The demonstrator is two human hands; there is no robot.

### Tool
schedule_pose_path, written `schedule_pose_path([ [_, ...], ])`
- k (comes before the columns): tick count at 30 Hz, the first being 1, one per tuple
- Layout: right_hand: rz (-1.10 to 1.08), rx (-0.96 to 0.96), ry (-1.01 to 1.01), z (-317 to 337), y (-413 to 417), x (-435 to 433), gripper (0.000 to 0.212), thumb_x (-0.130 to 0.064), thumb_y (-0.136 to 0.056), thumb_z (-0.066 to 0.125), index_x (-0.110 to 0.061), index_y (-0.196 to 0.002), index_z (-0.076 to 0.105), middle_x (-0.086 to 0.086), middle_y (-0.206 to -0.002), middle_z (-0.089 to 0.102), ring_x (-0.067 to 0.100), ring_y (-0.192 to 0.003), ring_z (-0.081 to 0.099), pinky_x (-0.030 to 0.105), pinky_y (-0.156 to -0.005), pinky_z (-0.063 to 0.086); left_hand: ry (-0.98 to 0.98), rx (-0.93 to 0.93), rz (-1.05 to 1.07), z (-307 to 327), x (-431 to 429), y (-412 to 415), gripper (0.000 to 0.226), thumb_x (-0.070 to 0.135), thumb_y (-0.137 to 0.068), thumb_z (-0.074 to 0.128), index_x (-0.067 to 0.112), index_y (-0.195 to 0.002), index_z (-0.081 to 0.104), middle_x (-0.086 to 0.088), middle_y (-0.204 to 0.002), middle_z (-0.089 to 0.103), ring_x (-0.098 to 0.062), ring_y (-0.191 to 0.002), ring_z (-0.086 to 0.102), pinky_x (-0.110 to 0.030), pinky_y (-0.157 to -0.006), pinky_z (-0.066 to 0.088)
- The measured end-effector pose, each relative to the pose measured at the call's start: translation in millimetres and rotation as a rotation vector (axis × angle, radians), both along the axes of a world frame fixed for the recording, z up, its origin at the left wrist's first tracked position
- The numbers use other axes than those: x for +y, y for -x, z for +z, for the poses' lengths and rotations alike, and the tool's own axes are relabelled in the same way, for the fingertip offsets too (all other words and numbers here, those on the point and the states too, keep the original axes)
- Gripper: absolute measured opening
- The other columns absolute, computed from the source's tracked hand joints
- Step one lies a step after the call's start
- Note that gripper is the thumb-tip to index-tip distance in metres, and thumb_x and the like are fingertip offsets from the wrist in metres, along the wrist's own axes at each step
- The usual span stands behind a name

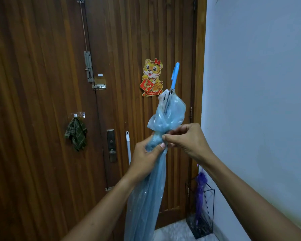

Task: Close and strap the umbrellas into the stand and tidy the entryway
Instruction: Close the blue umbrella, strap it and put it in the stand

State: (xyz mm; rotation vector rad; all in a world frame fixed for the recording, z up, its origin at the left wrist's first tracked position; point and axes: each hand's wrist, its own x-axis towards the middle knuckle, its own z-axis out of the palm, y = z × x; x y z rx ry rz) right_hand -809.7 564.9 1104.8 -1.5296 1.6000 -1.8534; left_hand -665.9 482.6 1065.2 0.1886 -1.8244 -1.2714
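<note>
Pale blue umbrella [146, 197] held upright in mid-scene, in front of the wooden door [41, 101], its blue hook handle [175, 73] pointing up. Canopy collapsed but not neat: folds billowed loose above the grip, and the long lower part hung slack toward the near edge.

Left hand [144, 159] was wrapped round the gathered canopy at its narrowest point. Right hand [186, 141], touching the left, pinched with thumb and fingertips at the same bunched spot. Could not tell whether a strap sat between the fingers; it was too small and hidden by fabric.

Purple umbrella [200, 186] stood closed in the black wire stand [210, 206], low at the right, in the corner where the door meets the pale wall [259, 101].

Judged progress: about midway. One umbrella appeared stowed. The blue one was shut but not seen fastened, and not yet in the stand, which lay well apart from it, below and to the right. Left to do: cinch the canopy, carry it over, drop it in.

Tidying looked untouched. A green checked cloth [76, 134] hung from a hook on the door at left, and a white pole [128, 148] leaned by the lock. Only a small patch of floor [174, 230] showed.
</note>
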Motion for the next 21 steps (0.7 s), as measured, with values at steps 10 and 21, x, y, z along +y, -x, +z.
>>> schedule_pose_path([
  [10, -0.011, 0.194, -0.109, 1, 2, -7, 0.013, -0.007, -0.076, 0.079, 0.003, -0.082, 0.073, 0.01, -0.086, 0.076, 0.02, -0.084, 0.075, 0.046, -0.076, 0.063, 0.063, -0.01, 0.009, -10, -3, -6, 0.031, 0.019, -0.103, 0.052, 0.018, -0.133, 0.06, 0.0, -0.118, 0.072, -0.014, -0.111, 0.068, -0.029, -0.09, 0.055],
  [21, 0.193, -0.165, -0.181, -15, 5, -2, 0.014, -0.005, -0.081, 0.079, 0.005, -0.091, 0.076, 0.019, -0.091, 0.076, 0.026, -0.079, 0.072, 0.034, -0.082, 0.061, -0.262, -0.063, -0.107, -20, -19, -17, 0.024, 0.024, -0.101, 0.055, 0.016, -0.12, 0.067, -0.006, -0.085, 0.072, -0.019, -0.071, 0.067, -0.032, -0.064, 0.056],
])
